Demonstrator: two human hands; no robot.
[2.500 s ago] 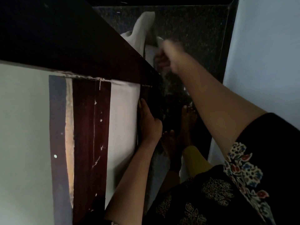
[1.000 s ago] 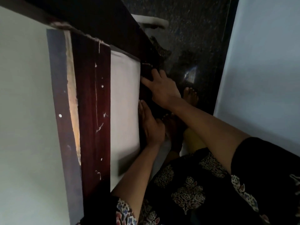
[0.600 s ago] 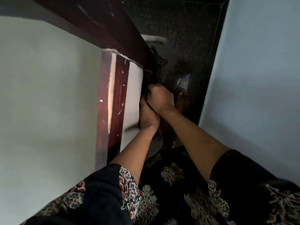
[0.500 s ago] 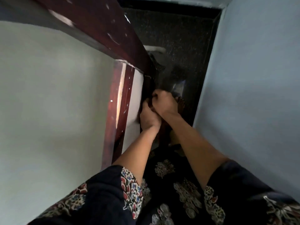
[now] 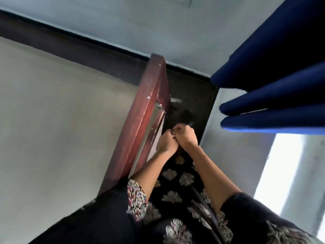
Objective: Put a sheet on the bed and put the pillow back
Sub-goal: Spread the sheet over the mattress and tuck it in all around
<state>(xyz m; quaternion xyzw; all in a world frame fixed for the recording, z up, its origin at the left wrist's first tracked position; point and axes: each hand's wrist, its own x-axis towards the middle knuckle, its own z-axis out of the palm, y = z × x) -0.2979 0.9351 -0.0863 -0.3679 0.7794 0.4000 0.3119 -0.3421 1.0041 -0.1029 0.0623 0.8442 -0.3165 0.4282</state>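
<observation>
We find the sheet [image 5: 61,120] spread over the bed, its edge hanging beside the wooden bed frame [image 5: 140,124]. The left hand [image 5: 167,142] and right hand [image 5: 186,136] are fisted, knuckles touching, at that edge. We cannot tell whether either fist clamps the fabric.

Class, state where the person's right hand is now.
Head view, just right of centre: the right hand touches the left hand beside the reddish wooden bed rail, above the dark floor.
</observation>
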